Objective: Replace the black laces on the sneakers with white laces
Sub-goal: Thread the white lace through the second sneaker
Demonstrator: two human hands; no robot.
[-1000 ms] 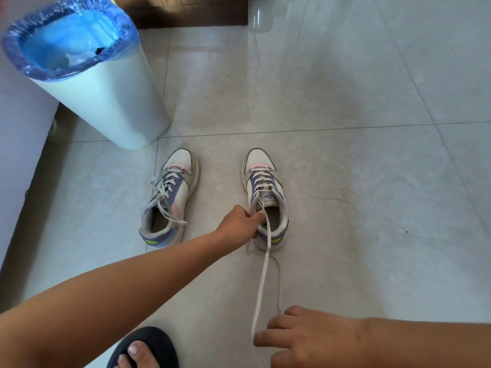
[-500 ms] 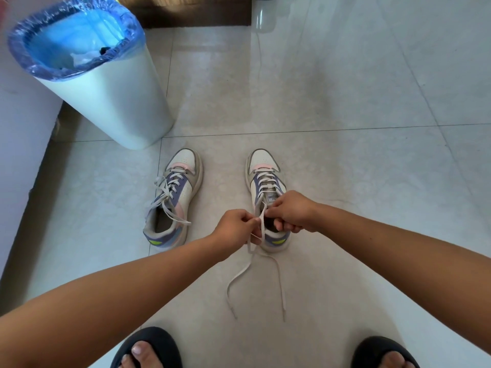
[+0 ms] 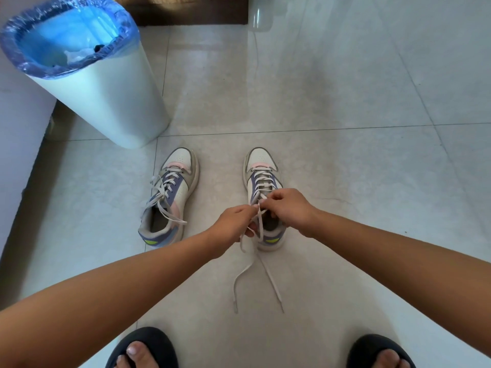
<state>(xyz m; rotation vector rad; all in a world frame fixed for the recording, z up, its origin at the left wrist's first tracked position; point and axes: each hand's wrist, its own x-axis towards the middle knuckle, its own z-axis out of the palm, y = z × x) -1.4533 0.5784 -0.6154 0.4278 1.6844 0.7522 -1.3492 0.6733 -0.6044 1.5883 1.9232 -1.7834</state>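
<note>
Your fingers (image 3: 253,208) on both hands are curled tight, pinching the white lace (image 3: 261,227) just above the open collar of the right sneaker (image 3: 261,162). Your left hand (image 3: 235,224) comes in from 8 o'clock, your right hand (image 3: 288,208) from 4 o'clock, and they nearly touch over the tongue.

The change: a second ago your right hand was down by your feet, holding the far end of the lace stretched out, with only your left hand at the shoe. Half a second ago it had come up to join the left hand, and now both have closed in on the crossing point. The two free ends hang slack and trail on the floor (image 3: 345,115) toward 6 o'clock. To my eye, that means threading is done on this shoe and you are at the knot; the crossing itself is hidden behind your fingers, so I cannot tell how far the tie has got.

The count, going outward:
- Two sneakers, side by side. The left sneaker (image 3: 174,197) sits at 9 o'clock of your hands, well apart, and is laced white with loose ends draped over its side.
- Two white laces, one per shoe. No black lace shows on either shoe.
- One bin (image 3: 106,102) with a blue liner at 11 o'clock; something dark lies in it, too small to name.
- Two black sandals (image 3: 154,341) on your feet at the bottom edge.
</note>
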